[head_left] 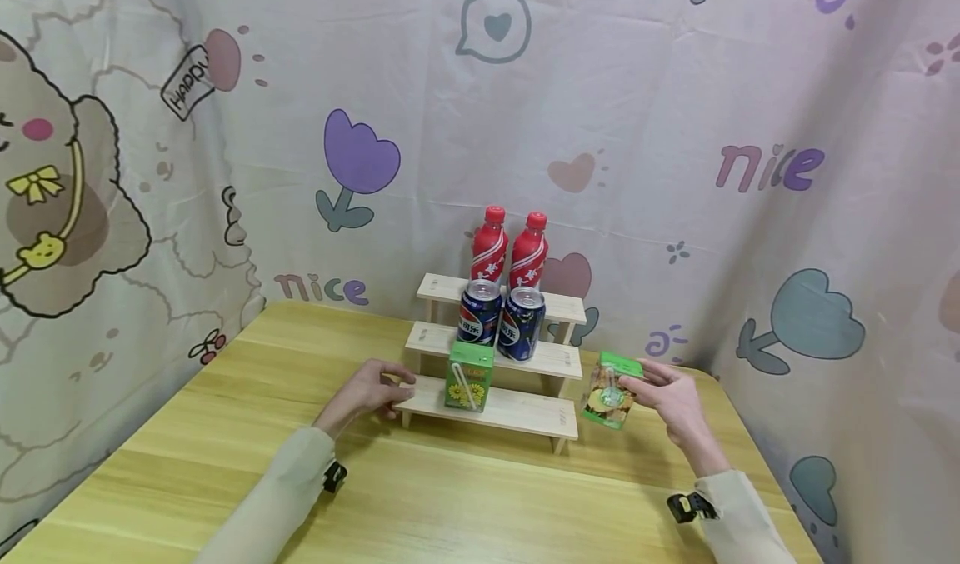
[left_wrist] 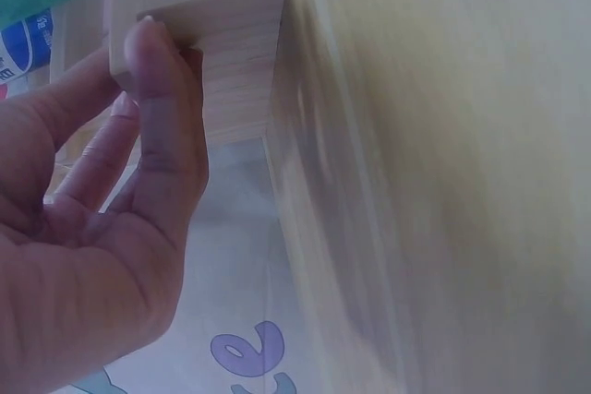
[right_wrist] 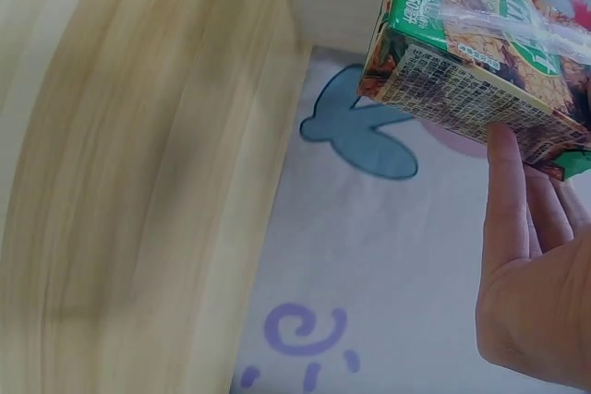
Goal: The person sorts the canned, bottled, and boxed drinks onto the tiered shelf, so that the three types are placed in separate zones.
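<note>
In the head view my right hand [head_left: 670,396] grips a green juice carton [head_left: 609,397] by its upper right side, off the right end of a three-step wooden display stand [head_left: 528,411]. The right wrist view has the carton [right_wrist: 471,89] tilted, with a fingertip against its printed side. My left hand [head_left: 375,387] holds the left end of the stand's lowest step, thumb and fingers curled at the corner of the wood [left_wrist: 217,20]. On that step stands a second drink carton [head_left: 470,372], green and yellow with a straw on its front.
Two blue soda cans [head_left: 522,331] stand side by side on the middle step. Behind them, two red bottles [head_left: 528,256] are on the top step. The stand rests on a wooden table [head_left: 450,497], before a printed curtain [head_left: 480,114].
</note>
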`<state>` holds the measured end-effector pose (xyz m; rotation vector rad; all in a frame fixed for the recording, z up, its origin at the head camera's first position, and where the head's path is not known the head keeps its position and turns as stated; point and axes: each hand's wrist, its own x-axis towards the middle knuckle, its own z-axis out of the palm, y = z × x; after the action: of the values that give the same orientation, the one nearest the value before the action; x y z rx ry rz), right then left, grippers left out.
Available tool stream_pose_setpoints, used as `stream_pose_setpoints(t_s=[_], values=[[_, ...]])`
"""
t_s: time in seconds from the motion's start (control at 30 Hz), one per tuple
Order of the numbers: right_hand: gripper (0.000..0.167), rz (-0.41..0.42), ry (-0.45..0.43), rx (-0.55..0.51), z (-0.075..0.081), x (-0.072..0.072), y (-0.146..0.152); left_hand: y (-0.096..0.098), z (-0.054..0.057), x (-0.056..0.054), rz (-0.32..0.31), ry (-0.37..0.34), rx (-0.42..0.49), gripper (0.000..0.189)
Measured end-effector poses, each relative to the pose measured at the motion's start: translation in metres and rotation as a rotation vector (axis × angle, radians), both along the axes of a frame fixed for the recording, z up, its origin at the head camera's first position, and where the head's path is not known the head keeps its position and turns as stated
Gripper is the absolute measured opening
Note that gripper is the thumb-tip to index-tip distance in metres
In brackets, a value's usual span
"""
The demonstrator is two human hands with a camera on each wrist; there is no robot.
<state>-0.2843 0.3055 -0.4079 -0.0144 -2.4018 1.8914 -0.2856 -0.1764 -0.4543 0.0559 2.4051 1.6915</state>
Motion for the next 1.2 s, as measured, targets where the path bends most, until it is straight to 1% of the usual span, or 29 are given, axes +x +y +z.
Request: stream_pose_setpoints(t_s=[0.3,0.53,0.7,0.83,1.1,1.2], values=[[0.069,0.018,0.0,0.019,0.005,0.005,-0.014,0.001,0.002,0.002,-0.004,0.009,0.018,0.03],[0.068,0.035,0.001,-0.029,0.009,0.01,-0.024,0.001,0.002,0.001,-0.015,0.009,0.01,0.026],[0.068,0.063,0.007,-0.036,0.011,0.013,-0.032,0.001,0.002,0.001,0.004,0.003,0.011,0.027],[0.068,0.085,0.001,-0.037,0.01,0.013,-0.039,0.002,0.003,0.001,0.026,-0.003,-0.004,0.028],[0.067,0.098,-0.007,-0.044,0.011,0.012,-0.057,0.001,0.001,0.0,0.006,0.02,-0.032,0.028],[0.067,0.112,-0.006,-0.04,0.011,0.012,-0.065,0.001,0.001,0.0,0.001,0.014,-0.029,0.028]])
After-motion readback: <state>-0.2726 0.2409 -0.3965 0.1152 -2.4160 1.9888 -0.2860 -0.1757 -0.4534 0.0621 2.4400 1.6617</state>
